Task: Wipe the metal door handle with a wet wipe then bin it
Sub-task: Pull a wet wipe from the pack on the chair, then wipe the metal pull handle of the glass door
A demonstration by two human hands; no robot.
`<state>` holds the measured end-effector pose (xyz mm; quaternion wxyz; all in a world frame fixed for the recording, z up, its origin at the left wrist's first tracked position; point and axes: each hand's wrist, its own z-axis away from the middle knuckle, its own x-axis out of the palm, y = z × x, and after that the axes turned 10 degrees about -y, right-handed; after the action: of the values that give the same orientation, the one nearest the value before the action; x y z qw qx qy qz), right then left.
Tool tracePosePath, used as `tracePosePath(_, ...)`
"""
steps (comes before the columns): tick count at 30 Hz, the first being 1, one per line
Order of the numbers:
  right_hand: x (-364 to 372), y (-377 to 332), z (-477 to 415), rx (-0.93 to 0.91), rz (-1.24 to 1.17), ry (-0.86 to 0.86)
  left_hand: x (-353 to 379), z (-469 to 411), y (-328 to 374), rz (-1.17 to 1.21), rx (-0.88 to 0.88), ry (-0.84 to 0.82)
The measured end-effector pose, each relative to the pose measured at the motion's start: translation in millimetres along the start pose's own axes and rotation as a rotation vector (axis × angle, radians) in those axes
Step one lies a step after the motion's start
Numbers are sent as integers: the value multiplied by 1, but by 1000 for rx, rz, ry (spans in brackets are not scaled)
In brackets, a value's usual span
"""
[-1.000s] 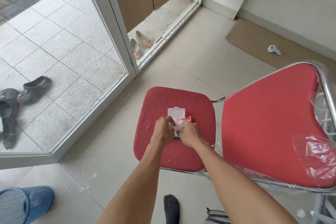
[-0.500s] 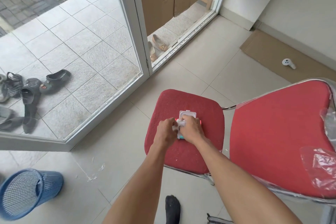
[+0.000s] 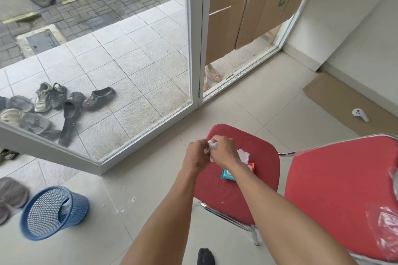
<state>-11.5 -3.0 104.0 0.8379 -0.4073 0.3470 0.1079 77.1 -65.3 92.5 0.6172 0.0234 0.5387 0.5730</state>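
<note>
A white wet wipe (image 3: 212, 146) is bunched between my left hand (image 3: 197, 154) and my right hand (image 3: 225, 150), held just above the red chair seat (image 3: 260, 178). Both hands pinch it. The wipes pack (image 3: 239, 168), teal and red with its white lid flipped up, lies on the seat under my right wrist. A blue mesh bin (image 3: 52, 213) leans on the floor at lower left with something white inside. No metal door handle is in view; the white-framed glass door (image 3: 195, 38) stands ahead.
A second red chair (image 3: 342, 196) with plastic wrap stands at right. Several shoes (image 3: 64, 107) lie outside the glass. Flat cardboard (image 3: 340, 101) and a white controller (image 3: 359, 114) rest on the floor at right. My dark-socked foot (image 3: 205, 256) is at the bottom.
The wipe has come out of the pack and both hands have lifted it up and left. My head has tilted up, bringing the bin and more of the door into view.
</note>
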Motion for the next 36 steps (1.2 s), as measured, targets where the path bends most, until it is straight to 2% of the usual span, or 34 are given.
tracePosePath(14, 6, -158, 24, -239, 67, -63, -132, 70, -34, 102, -40, 256)
tracePosePath(30, 25, -424, 110, -606, 47, -166, -359, 234, -62, 18, -181, 622)
tracePosePath(36, 32, -498, 135, -729, 125, -130, -420, 284, -65, -23, -179, 749)
